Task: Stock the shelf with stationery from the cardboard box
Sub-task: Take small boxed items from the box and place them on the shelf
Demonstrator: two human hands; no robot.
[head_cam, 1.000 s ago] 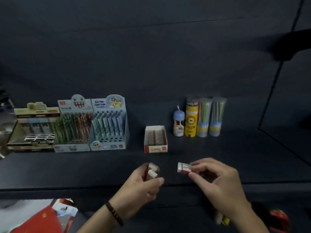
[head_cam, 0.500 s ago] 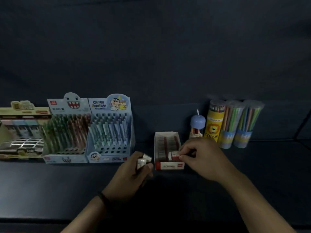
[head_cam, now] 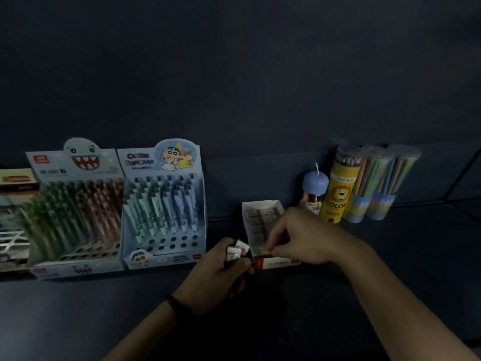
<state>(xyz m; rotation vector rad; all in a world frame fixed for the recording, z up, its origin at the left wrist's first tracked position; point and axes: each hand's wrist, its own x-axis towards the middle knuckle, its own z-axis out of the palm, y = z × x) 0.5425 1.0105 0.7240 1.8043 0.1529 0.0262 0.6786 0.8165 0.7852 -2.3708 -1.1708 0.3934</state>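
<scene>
Leftmost display box (head_cam: 11,204) partly beyond left edge, contents blurry.

Two pen displays (head_cam: 75,212) (head_cam: 164,204), three pencil tubes (head_cam: 338,194) (head_cam: 368,183) (head_cam: 393,183), two hands (head_cam: 221,272) (head_cam: 307,235).

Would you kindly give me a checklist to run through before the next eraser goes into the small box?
1. Left hand grips spare erasers: ok.
2. Box stands open-topped on the shelf: ok.
3. Right hand pinches an eraser at the box's front edge; seated flat: cannot tell, fingers hide it.
4. Room left in the front row: cannot tell, the right hand covers it.
5. Gap between box and pen display: ok.
</scene>
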